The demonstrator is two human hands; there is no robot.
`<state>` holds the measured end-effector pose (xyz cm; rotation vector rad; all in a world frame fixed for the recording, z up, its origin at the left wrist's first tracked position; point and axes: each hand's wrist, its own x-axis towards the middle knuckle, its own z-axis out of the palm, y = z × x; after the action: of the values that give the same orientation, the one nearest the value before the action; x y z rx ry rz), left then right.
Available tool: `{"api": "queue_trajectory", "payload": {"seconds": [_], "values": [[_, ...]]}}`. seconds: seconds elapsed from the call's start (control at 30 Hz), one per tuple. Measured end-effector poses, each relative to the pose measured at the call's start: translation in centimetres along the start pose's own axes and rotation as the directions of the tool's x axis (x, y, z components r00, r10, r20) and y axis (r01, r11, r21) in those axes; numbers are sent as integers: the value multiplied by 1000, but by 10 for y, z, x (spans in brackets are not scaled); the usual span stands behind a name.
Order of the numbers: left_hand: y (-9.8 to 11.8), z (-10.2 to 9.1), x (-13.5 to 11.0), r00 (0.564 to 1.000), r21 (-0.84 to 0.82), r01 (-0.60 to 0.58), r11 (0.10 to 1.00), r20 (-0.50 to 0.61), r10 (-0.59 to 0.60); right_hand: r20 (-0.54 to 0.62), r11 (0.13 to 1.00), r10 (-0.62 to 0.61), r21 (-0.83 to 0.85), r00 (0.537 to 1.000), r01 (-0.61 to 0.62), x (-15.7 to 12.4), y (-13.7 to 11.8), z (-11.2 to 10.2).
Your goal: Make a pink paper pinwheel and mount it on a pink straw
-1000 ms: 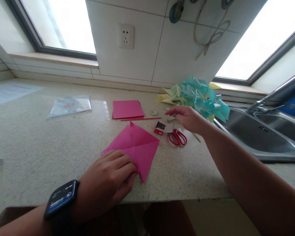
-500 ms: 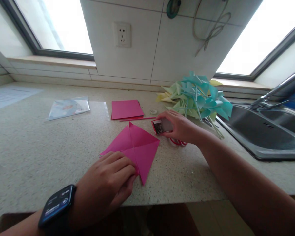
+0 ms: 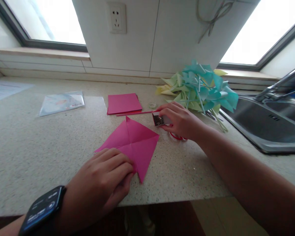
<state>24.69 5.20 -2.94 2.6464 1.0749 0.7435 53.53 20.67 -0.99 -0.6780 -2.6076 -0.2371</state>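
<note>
A creased square of pink paper (image 3: 144,139) lies on the counter, its cuts running in from the corners. My left hand (image 3: 110,173), with curled fingers, grips its near left part and hides that portion. To the right of the paper, my right hand (image 3: 178,119) is closed on a small open box (image 3: 158,119) of tiny dark metal pieces, too small to name surely. My fingers bend over the box's edge near its opening. Red-handled scissors (image 3: 176,136) lie partly hidden below that hand. A thin pink stick (image 3: 137,113) reaches toward the box.
Behind the paper sit a stack of pink sheets (image 3: 125,103) and a roll of clear tape (image 3: 152,105). Blue and yellow-green paper pinwheels (image 3: 199,87) are piled at the back right, beside the steel sink (image 3: 255,123). A plastic packet (image 3: 62,103) lies left on the stone counter (image 3: 51,141).
My view has tilted down a little. The fingers of my right hand have bent further over the box, which is turned slightly. My left hand stays on the pink paper.
</note>
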Motion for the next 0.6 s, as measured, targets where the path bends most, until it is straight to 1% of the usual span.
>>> {"api": "queue_trajectory", "payload": {"seconds": [0.17,0.3,0.5,0.6], "values": [[0,0,0,1000,3,-8,1000,11,8,12,1000,1,2,1000,-1,1,-3,0],[0,1,2,999,7,-30,1000,-12,30,24,1000,10,4,1000,-10,0,-3,-1],[1,0,3,999,7,-36,999,-16,36,77,997,67,38,995,-70,0,-6,-3],[2,-1,3,999,5,-33,999,-19,33,88,995,68,73,994,-75,1,-10,-4]]}}
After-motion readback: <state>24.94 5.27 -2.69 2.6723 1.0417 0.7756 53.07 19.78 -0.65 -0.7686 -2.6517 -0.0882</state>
